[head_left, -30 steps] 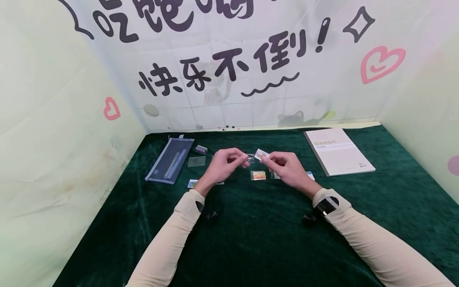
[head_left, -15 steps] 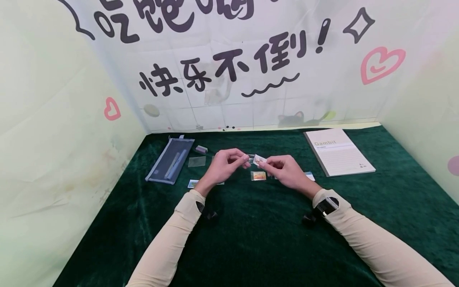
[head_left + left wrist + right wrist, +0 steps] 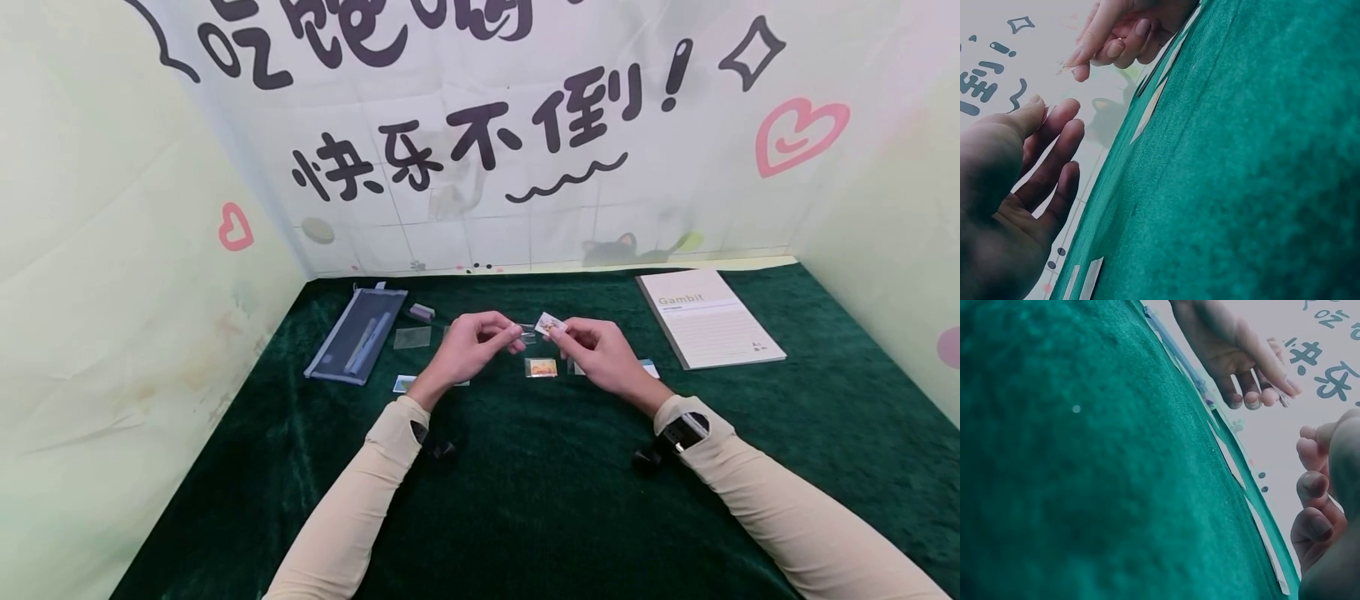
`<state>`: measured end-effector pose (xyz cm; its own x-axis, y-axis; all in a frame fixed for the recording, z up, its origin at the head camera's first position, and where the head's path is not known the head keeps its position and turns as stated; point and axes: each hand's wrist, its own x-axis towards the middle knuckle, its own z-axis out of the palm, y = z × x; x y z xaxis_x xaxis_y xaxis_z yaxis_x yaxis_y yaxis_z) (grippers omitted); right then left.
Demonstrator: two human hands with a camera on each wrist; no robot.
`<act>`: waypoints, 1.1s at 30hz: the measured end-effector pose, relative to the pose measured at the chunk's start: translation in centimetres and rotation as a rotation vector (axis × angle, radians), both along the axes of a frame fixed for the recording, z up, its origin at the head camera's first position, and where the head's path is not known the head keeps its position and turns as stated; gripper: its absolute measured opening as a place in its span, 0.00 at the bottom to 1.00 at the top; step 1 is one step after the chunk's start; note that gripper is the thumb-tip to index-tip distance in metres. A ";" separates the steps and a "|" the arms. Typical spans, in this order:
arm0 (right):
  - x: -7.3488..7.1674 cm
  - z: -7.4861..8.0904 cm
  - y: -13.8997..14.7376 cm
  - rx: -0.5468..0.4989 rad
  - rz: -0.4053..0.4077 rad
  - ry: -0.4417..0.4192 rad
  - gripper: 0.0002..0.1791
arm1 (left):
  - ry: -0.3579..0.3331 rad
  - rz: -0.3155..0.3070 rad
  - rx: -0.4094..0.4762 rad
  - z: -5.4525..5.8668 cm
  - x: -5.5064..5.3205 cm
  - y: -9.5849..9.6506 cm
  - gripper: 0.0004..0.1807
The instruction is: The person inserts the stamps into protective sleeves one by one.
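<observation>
Between thumb and fingers, my left hand (image 3: 474, 346) pinches a small clear plastic sleeve (image 3: 528, 330), its edges glinting faintly. Just to its right, my right hand (image 3: 603, 354) pinches a small white card (image 3: 551, 323) with a printed picture. A narrow gap parts card and sleeve in the head view. Both are held above the table. Below them lies an orange-printed picture card (image 3: 541, 367) in a clear sleeve. In the left wrist view the fingers of the left hand (image 3: 1041, 169) are spread below the pinch. The sleeve is barely visible there.
A blue zip pouch (image 3: 356, 337) with pens lies left, beside a small purple-and-white block (image 3: 422, 312) and a clear sheet (image 3: 412, 337). More cards lie partly hidden by both forearms, including a blue-green card (image 3: 402, 383). A notebook (image 3: 712, 321) lies right, on dark green cloth (image 3: 555, 500).
Half a second ago the right hand had brought the card left and down against the sleeve. Now the card is back up and right, apart from it. The left hand stays nearly still.
</observation>
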<state>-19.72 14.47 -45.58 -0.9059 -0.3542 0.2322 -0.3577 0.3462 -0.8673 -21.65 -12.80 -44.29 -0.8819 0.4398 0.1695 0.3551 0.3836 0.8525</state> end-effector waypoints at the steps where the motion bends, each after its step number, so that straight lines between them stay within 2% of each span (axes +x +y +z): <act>1: 0.0 0.0 0.0 0.008 0.005 -0.005 0.20 | -0.004 -0.001 0.003 0.0 0.0 0.0 0.18; 6: -0.1 -0.2 0.1 0.043 0.021 -0.015 0.19 | -0.010 -0.001 0.012 0.0 0.0 0.0 0.15; 12: 0.0 -0.2 0.2 0.030 -0.005 -0.006 0.16 | 0.012 0.016 0.004 0.0 0.1 0.0 0.15; 33: 0.1 -0.2 0.3 0.018 -0.032 0.016 0.18 | 0.013 0.016 -0.002 -0.2 0.0 -0.1 0.15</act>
